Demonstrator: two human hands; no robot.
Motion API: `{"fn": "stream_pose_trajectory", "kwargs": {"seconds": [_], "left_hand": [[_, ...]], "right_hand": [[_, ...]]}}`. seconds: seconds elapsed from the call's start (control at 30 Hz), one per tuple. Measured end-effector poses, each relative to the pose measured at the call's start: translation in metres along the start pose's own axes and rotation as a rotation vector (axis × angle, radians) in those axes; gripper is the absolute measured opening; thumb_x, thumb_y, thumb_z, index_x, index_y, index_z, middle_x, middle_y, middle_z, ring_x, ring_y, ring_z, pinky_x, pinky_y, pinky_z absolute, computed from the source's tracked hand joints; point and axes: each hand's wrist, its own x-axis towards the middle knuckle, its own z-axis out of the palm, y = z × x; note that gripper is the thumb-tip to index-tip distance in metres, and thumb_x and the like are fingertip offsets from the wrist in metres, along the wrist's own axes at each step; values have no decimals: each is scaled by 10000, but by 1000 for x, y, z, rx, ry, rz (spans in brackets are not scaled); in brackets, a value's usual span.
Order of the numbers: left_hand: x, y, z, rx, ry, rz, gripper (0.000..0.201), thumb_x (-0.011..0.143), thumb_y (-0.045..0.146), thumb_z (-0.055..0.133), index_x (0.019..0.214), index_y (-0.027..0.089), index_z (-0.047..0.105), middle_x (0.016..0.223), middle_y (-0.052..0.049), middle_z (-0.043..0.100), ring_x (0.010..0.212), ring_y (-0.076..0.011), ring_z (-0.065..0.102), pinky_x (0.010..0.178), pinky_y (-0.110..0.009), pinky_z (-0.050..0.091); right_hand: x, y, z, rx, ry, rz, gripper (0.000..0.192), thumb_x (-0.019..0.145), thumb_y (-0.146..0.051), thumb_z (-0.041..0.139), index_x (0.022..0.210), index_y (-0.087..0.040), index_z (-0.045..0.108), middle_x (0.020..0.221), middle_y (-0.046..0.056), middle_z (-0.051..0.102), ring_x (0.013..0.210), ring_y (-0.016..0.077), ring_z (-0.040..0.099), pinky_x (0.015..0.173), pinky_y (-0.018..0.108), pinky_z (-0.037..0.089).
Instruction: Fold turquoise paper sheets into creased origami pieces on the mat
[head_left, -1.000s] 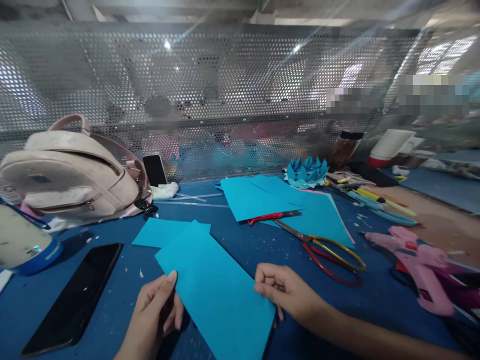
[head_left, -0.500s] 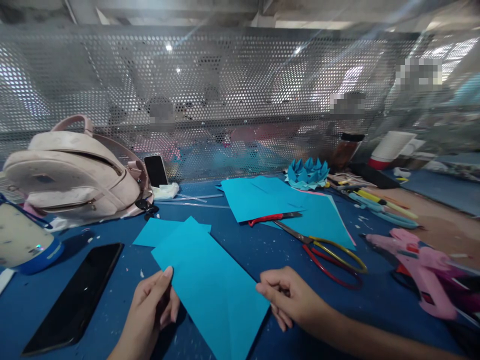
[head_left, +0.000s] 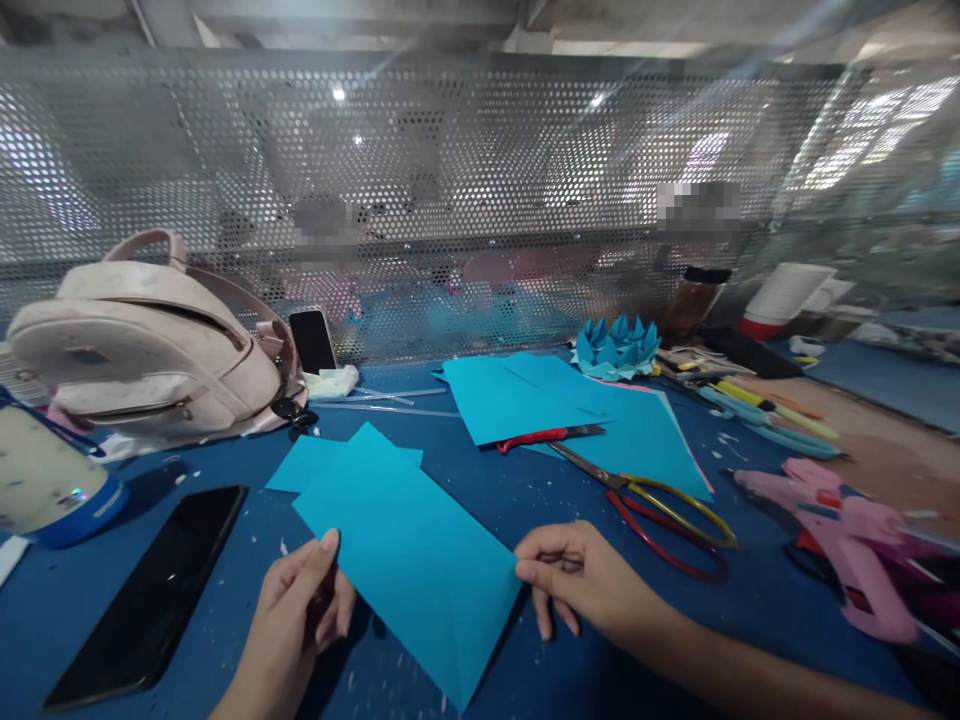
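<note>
Holding: both hands pinch one sheet (head_left: 405, 560) of blue paper, low over the table (head_left: 225, 620) and nearest the camera.
Left hand: left hand (head_left: 289, 620) closes thumb and fingers on the sheet's left edge, index finger laid along it.
Right hand: right hand (head_left: 577, 585) nips the right corner between thumb and curled forefinger, other fingers loose beneath.
Sheet: tilted, near corner pointing down at the camera, a faint diagonal crease showing across it.
Doing it well: my read is that a fold wants corners matched before any pressing; keep both pinches light and at the edges so the paper stays flat and does not dent.
Phone: dark phone (head_left: 150, 590) lies face up, left of the left hand.
Scissors: scissors (head_left: 652, 510) with red and yellow loops sit just beyond the right hand.
Glue gun: pink glue gun (head_left: 840, 560) lies at far right.
Stack: more blue paper (head_left: 570, 410) under a red-handled knife (head_left: 547, 435).
Flower: folded blue flower (head_left: 615, 345) by the mesh.
Bag: pink bag (head_left: 142, 340) far left.
Writing: none legible anywhere.
</note>
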Motion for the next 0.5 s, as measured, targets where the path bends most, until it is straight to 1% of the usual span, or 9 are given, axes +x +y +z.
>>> {"fn": "stream_pose_trajectory", "kwargs": {"seconds": [0.13, 0.17, 0.27, 0.33, 0.43, 0.5], "left_hand": [[2, -3, -2, -5, 4, 2, 580, 737, 581, 659, 345, 165, 560, 300, 45, 299, 339, -62, 243, 413, -216, 237], [2, -4, -3, -9, 3, 1, 580, 738, 582, 659, 345, 167, 559, 300, 44, 301, 338, -62, 246, 413, -217, 244], [3, -6, -5, -16, 1, -8, 589, 731, 598, 662, 342, 170, 552, 296, 44, 304, 329, -61, 237, 404, -218, 249], [2, -7, -5, -12, 8, -11, 598, 734, 607, 659, 341, 170, 545, 293, 44, 304, 326, -60, 234, 397, -217, 242], [2, -8, -5, -6, 26, 8, 603, 749, 611, 650, 356, 169, 536, 305, 40, 331, 325, -59, 237, 387, -213, 233], [3, -9, -5, -7, 27, 21, 583, 752, 602, 659, 383, 168, 535, 324, 42, 354, 328, -58, 247, 385, -209, 238]], "right_hand": [[-1, -3, 0, 25, -4, 8, 392, 702, -485, 729, 624, -136, 568, 541, 56, 663, 372, 89, 540, 337, 160, 310], [-2, -3, 0, 31, 1, 10, 398, 694, -483, 737, 611, -142, 549, 538, 54, 661, 367, 84, 533, 336, 156, 304], [-4, -2, 1, 16, 11, 18, 413, 700, -497, 731, 604, -154, 522, 432, -2, 572, 322, 66, 463, 330, 151, 284], [-4, 0, 0, -1, 3, 10, 421, 726, -515, 705, 608, -156, 520, 406, -25, 522, 313, 59, 424, 335, 156, 285], [-6, 3, -3, -10, -57, -50, 418, 763, -522, 677, 630, -160, 517, 447, -28, 512, 352, 67, 437, 371, 171, 331], [-7, 3, -5, -21, -138, -125, 432, 790, -541, 645, 631, -163, 508, 499, -17, 517, 407, 87, 482, 416, 191, 378]]}}
